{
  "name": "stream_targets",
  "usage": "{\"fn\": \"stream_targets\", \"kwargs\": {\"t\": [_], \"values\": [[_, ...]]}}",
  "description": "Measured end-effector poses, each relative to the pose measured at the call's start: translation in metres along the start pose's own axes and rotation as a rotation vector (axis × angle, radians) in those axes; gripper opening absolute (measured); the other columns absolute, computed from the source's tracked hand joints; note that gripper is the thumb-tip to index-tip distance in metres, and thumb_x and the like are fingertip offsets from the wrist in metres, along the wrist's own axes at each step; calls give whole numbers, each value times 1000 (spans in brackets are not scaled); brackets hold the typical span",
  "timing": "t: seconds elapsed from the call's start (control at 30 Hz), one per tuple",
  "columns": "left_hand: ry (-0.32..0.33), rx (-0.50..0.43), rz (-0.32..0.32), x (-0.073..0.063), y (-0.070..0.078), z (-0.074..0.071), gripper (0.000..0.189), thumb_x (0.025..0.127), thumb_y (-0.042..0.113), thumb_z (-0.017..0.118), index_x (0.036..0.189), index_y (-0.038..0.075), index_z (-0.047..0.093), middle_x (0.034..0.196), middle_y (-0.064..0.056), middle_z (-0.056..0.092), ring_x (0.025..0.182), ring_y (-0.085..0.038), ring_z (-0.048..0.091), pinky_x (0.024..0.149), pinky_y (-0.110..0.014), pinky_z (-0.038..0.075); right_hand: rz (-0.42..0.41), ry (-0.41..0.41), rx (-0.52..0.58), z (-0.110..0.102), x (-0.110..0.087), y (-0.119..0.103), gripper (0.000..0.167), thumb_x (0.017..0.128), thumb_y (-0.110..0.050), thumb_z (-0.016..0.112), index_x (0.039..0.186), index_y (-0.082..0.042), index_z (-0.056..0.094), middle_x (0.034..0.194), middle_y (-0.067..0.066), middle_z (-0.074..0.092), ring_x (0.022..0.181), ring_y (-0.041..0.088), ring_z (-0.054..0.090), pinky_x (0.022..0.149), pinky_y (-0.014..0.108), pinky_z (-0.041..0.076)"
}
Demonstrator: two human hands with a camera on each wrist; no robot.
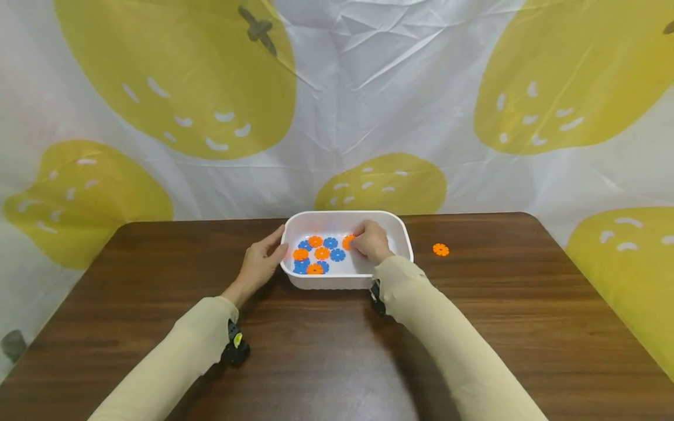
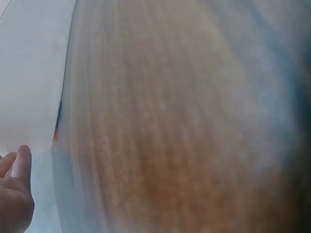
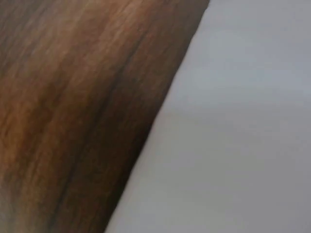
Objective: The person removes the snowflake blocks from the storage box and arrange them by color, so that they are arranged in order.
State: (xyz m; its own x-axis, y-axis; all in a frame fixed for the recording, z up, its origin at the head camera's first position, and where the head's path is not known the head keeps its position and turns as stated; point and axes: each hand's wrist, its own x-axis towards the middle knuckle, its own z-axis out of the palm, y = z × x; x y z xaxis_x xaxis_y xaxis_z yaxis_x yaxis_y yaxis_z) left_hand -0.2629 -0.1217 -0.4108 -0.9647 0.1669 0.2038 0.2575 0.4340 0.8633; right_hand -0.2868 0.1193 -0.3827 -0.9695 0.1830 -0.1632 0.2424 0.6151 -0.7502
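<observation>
A white plastic basin (image 1: 347, 282) stands on the table, with several orange and blue notched discs lying mostly in its left half. My right hand (image 1: 371, 241) reaches inside and pinches an orange notched disc (image 1: 348, 241) at the fingertips, to the right of the others. At the basin's left end rests my left hand (image 1: 259, 261), its fairly straight fingers and thumb against the outer wall and rim. The left wrist view shows part of that left hand (image 2: 17, 189) beside the pale basin wall. In the right wrist view the right hand is hidden; the white wall fills much of it.
One more orange notched disc (image 1: 440, 249) lies on the dark wooden table (image 1: 316, 351), right of the basin. A white cloth (image 1: 337, 117) printed with yellow fruit hangs behind the table's far edge.
</observation>
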Motion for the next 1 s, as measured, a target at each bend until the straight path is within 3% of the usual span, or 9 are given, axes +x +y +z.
{"fn": "stream_targets", "kwargs": {"t": [0.23, 0.5, 0.73, 1.0], "values": [[-7, 19, -6, 1, -4, -2, 48, 95, 16, 55, 140, 5, 43, 143, -11, 44, 127, -28, 47, 103, -39, 40, -61, -15, 73, -2, -3, -6, 15, 77, -1, 68, 89, 0, 60, 64, 1, 52, 46, 6, 45, 43, 16, 40], [-11, 19, -8, 2, -5, -4, 48, 95, 17, 55, 140, 6, 43, 143, -12, 44, 128, -28, 46, 104, -40, 39, -109, -67, 243, -17, -13, -18, 19, 82, 1, 65, 100, 4, 57, 70, 6, 57, 47, 6, 48, 45, 16, 46], [3, 9, -14, 3, -7, -6, 48, 94, 15, 56, 140, 6, 44, 141, -13, 46, 127, -29, 47, 104, -39, 39, -141, -58, 278, -39, -19, -19, 23, 84, -1, 63, 106, 5, 58, 75, 10, 59, 49, 6, 49, 48, 17, 48], [1, 23, -16, 4, -7, -9, 48, 95, 16, 54, 140, 6, 43, 142, -13, 44, 129, -29, 45, 106, -41, 37, -147, 1, 338, -74, -16, 1, 26, 87, -1, 61, 109, 7, 53, 65, -1, 52, 48, 5, 49, 48, 16, 47]]}}
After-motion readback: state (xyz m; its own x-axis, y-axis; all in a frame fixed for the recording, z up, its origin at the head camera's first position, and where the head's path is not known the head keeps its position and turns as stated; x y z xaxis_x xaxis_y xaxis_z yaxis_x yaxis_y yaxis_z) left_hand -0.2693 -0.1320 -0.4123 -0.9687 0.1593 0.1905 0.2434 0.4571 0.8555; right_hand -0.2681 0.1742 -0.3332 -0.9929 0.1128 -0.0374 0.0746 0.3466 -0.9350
